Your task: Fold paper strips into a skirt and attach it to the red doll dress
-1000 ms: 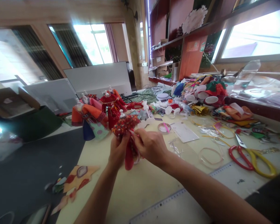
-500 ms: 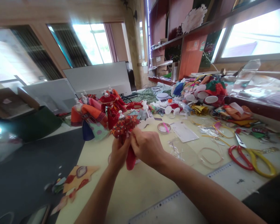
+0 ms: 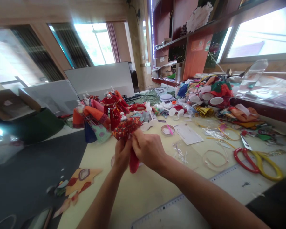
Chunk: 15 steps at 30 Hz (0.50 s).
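A small doll (image 3: 127, 128) in a red patterned dress with a white head is held upright over the yellow table (image 3: 143, 187). My left hand (image 3: 121, 156) is closed round the doll's red skirt from the left. My right hand (image 3: 147, 149) pinches the dress at the doll's waist, fingers pressed together. Whatever sits between those fingertips is hidden.
Several dressed dolls (image 3: 97, 116) stand behind my hands. Red and yellow scissors (image 3: 257, 160) lie to the right beside ribbon loops (image 3: 213, 159). A ruler (image 3: 176, 206) lies near the front edge. Fabric scraps (image 3: 78, 179) lie left, and piled cloth and white caps (image 3: 209, 93) at the back right.
Both hands have drawn a little closer together on the doll, and the right hand has shifted slightly left and up at the waist. The doll stays in the same place.
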Motion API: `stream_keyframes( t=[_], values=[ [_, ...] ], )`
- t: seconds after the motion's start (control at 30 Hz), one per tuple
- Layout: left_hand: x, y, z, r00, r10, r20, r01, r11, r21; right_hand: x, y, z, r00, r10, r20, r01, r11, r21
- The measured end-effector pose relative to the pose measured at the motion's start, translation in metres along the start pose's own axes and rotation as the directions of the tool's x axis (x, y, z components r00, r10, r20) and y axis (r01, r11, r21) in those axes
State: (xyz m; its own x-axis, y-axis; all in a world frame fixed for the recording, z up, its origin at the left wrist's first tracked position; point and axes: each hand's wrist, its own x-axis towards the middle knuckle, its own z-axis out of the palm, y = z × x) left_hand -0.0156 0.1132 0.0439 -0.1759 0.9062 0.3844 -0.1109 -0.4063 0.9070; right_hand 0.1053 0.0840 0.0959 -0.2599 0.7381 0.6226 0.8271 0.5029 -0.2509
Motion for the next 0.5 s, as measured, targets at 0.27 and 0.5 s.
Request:
stream_keyframes(
  t=[0.27, 0.5],
  values=[
    [0.006, 0.004, 0.003, 1.000, 0.014, -0.020, -0.015, 0.998, -0.059, -0.002, -0.002, -0.003, 0.998, -0.060, 0.034, 0.058, 0.997, 0.042],
    [0.010, 0.011, 0.004, 1.000, -0.023, 0.007, 0.023, 0.989, -0.145, -0.001, 0.003, 0.007, 0.995, -0.047, -0.087, 0.054, 0.995, 0.083]
  ],
)
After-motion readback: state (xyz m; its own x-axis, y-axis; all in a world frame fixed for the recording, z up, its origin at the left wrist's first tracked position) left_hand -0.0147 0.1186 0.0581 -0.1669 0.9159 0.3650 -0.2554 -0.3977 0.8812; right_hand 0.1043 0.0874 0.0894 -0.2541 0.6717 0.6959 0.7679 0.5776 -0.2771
